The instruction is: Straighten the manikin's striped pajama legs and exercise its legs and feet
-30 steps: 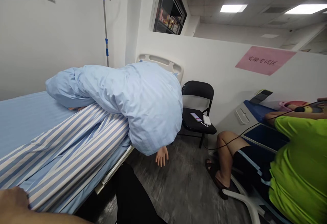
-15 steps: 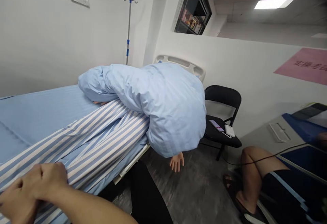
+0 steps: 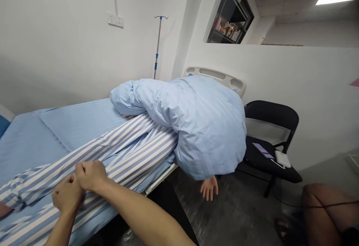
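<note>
A mannequin in blue-and-white striped trousers [image 3: 126, 148] lies along the near side of a hospital bed [image 3: 56, 126]. A light blue quilt [image 3: 202, 126] is bunched over its upper body, and one mannequin hand [image 3: 209, 188] hangs below the quilt off the bed's side. My right hand [image 3: 91, 175] is closed, gripping the striped trouser leg near the knee. My left hand [image 3: 66, 197] is closed right beside it on the same striped cloth.
A black folding chair [image 3: 269, 141] with a phone [image 3: 262, 149] and a white power bank [image 3: 282, 159] stands by the bed head. An IV pole [image 3: 157, 48] stands at the wall. Another person's bare knee [image 3: 322, 210] is at the lower right.
The view has swung left and down. My two hands have come up into view and closed together on the striped trouser leg. The seated person has slid nearly out of view.
</note>
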A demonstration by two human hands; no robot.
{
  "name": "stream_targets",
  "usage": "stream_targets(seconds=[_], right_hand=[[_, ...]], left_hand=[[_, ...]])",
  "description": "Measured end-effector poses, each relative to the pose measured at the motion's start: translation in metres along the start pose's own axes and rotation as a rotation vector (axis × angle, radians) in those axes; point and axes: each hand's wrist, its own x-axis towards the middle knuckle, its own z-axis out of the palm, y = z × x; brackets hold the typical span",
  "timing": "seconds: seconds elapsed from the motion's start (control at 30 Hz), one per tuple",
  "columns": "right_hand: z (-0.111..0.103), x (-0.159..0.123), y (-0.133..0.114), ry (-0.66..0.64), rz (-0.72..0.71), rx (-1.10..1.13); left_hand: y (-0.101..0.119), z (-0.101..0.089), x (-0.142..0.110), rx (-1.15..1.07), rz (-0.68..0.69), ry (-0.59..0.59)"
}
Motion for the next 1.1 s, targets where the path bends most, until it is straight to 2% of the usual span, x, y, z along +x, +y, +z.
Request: stream_targets(seconds=[0.13, 0.27, 0.53, 0.63, 0.73, 0.8, 0.87, 0.97, 1.03, 1.1], right_hand=[[0.009, -0.013, 0.015, 0.043, 0.043, -0.052], [0.019, -0.019, 0.019, 0.089, 0.070, -0.063], [0.013, -0.015, 0.016, 0.122, 0.120, 0.018], [0.012, -0.014, 0.018, 0.165, 0.127, 0.076], [0.010, -0.012, 0.022, 0.179, 0.118, 0.176], [0.010, -0.010, 0.026, 0.176, 0.123, 0.242], [0.010, -0.008, 0.028, 0.192, 0.144, 0.287], [0.013, -0.006, 0.031, 0.228, 0.183, 0.345], [0.014, -0.007, 0.031, 0.247, 0.193, 0.384], [0.015, -0.008, 0.031, 0.262, 0.193, 0.407]], left_hand=[[0.002, 0.001, -0.005, 0.030, -0.010, 0.040], [0.006, 0.000, -0.007, 0.020, 0.014, 0.035], [0.009, -0.008, -0.006, 0.051, 0.084, -0.087], [0.022, -0.015, -0.003, -0.097, 0.119, -0.082], [0.044, -0.018, -0.003, -0.420, 0.104, 0.040], [0.056, -0.013, -0.006, -0.652, 0.100, 0.091], [0.059, -0.003, -0.010, -0.757, 0.051, 0.128], [0.048, 0.015, -0.016, -0.571, -0.002, 0.122], [0.037, 0.024, -0.018, -0.397, 0.050, 0.104], [0.029, 0.030, -0.018, -0.319, 0.117, 0.103]])
